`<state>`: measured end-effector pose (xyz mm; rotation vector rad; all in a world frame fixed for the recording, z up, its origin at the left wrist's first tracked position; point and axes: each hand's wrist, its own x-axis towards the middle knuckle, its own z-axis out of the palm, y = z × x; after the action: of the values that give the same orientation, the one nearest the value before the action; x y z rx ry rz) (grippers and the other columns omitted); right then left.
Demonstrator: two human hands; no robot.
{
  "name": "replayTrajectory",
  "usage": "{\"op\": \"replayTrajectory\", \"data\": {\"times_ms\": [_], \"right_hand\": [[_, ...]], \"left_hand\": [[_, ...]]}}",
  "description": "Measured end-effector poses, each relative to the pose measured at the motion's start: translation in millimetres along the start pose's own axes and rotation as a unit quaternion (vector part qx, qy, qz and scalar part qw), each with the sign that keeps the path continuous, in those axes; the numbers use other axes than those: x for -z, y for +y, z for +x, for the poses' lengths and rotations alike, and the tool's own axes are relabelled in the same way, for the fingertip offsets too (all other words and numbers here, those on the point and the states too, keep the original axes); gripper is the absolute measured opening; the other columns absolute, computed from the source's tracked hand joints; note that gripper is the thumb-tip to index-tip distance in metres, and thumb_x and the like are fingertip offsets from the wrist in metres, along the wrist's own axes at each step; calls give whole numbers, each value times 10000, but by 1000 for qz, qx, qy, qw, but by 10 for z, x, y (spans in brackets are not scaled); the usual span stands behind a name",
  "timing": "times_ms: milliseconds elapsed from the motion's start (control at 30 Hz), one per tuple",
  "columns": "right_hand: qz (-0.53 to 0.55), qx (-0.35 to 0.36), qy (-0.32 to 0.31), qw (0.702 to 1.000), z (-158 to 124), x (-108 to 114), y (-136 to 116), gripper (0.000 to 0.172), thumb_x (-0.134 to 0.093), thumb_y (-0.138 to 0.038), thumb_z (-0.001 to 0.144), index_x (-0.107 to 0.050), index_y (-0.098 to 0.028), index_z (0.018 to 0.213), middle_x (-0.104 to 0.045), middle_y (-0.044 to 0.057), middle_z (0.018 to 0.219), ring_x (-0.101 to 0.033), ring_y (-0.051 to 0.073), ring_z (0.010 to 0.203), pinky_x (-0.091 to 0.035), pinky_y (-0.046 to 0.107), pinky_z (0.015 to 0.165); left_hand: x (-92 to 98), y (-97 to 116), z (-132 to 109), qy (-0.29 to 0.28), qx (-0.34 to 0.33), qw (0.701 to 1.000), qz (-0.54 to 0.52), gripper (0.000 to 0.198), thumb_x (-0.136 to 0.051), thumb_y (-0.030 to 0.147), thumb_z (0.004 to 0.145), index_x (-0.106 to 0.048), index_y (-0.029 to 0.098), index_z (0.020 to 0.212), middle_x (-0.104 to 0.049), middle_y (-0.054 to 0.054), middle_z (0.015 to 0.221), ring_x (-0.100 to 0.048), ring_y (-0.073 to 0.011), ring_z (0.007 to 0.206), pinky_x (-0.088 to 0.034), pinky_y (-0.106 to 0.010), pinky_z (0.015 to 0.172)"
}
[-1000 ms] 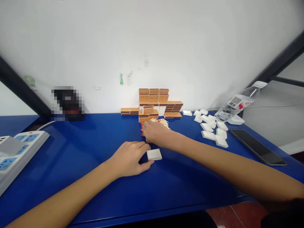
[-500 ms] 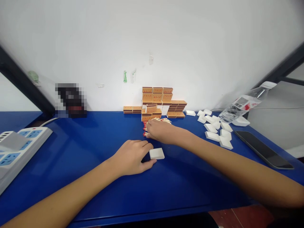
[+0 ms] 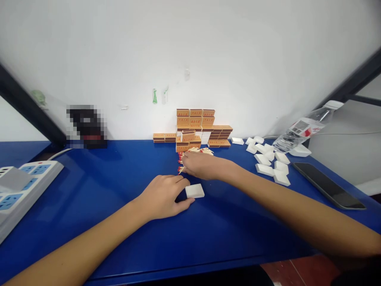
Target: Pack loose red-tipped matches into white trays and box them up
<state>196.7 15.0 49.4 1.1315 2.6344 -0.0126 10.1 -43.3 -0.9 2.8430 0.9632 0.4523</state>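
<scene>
A small white matchbox tray (image 3: 195,191) rests on the blue table, held at its left end between the thumb and fingers of my left hand (image 3: 166,196). Farther back, my right hand (image 3: 199,164) bends over a heap of red-tipped matches (image 3: 202,151), its fingers closed among them. Some match heads poke out to the left of its fingertips; the hand itself covers much of the heap. Right behind the heap stand stacked orange-and-brown matchboxes (image 3: 195,121) against the wall, with a few white tray ends showing among them.
Several loose white trays (image 3: 264,170) lie to the right, near a tilted clear plastic bottle (image 3: 309,126) and a black phone (image 3: 329,186). A white power strip (image 3: 38,174) is at the left edge. A dark pixelated item (image 3: 89,126) leans on the wall.
The whole view has shifted slightly to the left. My right hand's fingers stay at the matches, with a match now standing out more clearly beside them. My left hand keeps its hold on the tray.
</scene>
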Motion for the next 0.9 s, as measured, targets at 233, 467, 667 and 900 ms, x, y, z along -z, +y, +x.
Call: {"op": "replayTrajectory", "data": {"times_ms": [233,467,667,900], "right_hand": [[19,-12,-11,1000,-28,28,-26,183,-556,-96,987,-733,-52,999,-731,173,1023,-645,212,847,-408,299,683],[57,-48,16,997,-222,111,83,130,-552,-172,998,-660,-102,983,-688,132,1000,-580,181,767,-403,292,643],[133,-3,89,987,-546,14,182,193,-511,-249,1044,-603,-159,901,-643,90,950,-558,182,782,-433,303,705],[99,52,104,988,-654,-164,-77,216,-523,-272,1072,-663,-116,1019,-671,132,1048,-639,227,922,-493,351,828]], "left_hand": [[-7,-23,4,2,9,1000,-3,274,-623,450,977,-695,191,1027,-729,-27,856,-686,-210,743,-455,-336,649],[29,-26,29,-11,42,999,-19,274,-620,445,975,-706,201,1067,-694,-12,807,-655,-197,687,-435,-325,621],[55,-16,55,-8,108,991,-82,259,-693,421,916,-720,215,1071,-597,40,654,-564,-152,567,-343,-284,563],[25,-43,80,-18,142,979,-148,289,-740,452,868,-716,213,1028,-517,78,586,-509,-126,533,-307,-274,551]]}}
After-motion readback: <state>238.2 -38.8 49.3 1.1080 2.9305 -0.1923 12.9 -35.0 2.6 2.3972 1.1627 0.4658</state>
